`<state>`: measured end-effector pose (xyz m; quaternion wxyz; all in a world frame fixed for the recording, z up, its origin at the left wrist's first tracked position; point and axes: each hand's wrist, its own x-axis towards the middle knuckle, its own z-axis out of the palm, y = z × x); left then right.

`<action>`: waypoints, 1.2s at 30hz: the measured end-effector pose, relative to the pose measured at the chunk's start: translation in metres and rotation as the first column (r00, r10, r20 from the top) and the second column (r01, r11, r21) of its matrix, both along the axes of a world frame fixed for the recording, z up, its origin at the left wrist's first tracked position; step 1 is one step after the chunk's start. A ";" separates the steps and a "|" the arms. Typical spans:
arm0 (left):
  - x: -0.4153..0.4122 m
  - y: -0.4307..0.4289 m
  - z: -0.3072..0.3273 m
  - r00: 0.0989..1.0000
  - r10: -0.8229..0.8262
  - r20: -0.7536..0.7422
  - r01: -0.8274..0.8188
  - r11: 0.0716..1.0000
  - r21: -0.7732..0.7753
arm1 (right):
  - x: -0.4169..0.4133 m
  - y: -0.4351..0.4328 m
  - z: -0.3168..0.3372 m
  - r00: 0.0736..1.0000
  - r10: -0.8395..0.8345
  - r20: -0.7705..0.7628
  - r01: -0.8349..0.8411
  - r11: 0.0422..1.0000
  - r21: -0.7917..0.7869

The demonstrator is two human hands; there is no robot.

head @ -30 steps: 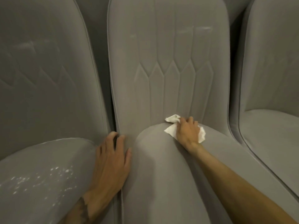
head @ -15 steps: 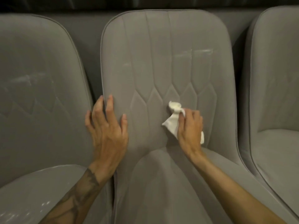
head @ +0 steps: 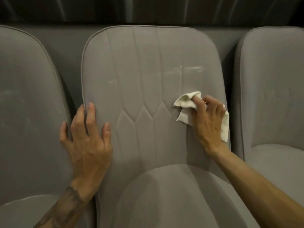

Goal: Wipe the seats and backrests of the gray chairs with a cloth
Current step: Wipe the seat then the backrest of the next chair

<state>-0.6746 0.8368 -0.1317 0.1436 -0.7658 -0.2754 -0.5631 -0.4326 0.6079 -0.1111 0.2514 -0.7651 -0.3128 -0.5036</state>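
Backrest-wiping is under way: the right hand [head: 209, 122] pinches the crumpled cloth [head: 185, 102] against the middle chair's backrest [head: 148, 71] at three o'clock, while the left hand [head: 87, 137] braces the nine o'clock edge with its fingers straight, and the next move likely calls for a firm stroke up to the pale smear [head: 190, 69] at one o'clock.

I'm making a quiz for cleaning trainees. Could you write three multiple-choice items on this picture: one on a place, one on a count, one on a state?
1. Where is the cloth?
A. on the middle backrest
B. on a seat
C. on the floor

2. How many chairs show?
A. one
B. three
C. five

3. How does the left hand lie?
A. fingers straight and spread on the backrest's edge
B. clenched in a fist
C. gripping the cloth

Answers:
1 A: the right hand holds it against that backrest.
2 B: a left chair and a right chair flank the middle one.
3 A: its fingers lie flat and hold nothing.
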 end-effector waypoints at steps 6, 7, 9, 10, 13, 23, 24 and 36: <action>0.000 0.000 0.001 1.000 0.004 0.009 -0.004 1.000 -0.012 | 0.036 0.039 0.115 0.997 -0.068 -0.044 0.077 0.958 0.276; 0.000 -0.001 0.002 1.000 0.001 0.007 -0.001 1.000 -0.015 | 0.040 0.042 0.127 0.996 -0.054 -0.067 0.072 0.945 0.320; 0.000 -0.002 0.002 1.000 -0.012 0.008 0.012 1.000 -0.021 | 0.039 0.040 0.123 0.996 -0.041 -0.078 0.063 0.947 0.314; 0.000 -0.002 0.001 1.000 -0.016 0.008 0.016 1.000 -0.024 | 0.034 0.035 0.112 0.998 -0.034 -0.050 0.046 0.964 0.261; 0.000 -0.002 0.000 1.000 -0.015 0.004 0.015 1.000 -0.016 | 0.023 0.020 0.086 1.000 -0.019 -0.014 0.020 0.997 0.075; 0.001 -0.003 0.000 1.000 -0.012 0.012 0.012 1.000 -0.010 | 0.033 0.024 0.109 1.000 0.031 -0.001 -0.031 0.989 0.142; 0.001 -0.003 0.000 1.000 -0.014 0.013 0.014 1.000 -0.012 | 0.029 0.018 0.099 1.000 0.021 0.015 -0.022 0.994 0.103; 0.001 -0.004 -0.001 0.999 -0.034 0.013 0.035 0.999 -0.035 | 0.035 0.027 0.119 0.999 -0.032 -0.009 0.033 0.984 0.172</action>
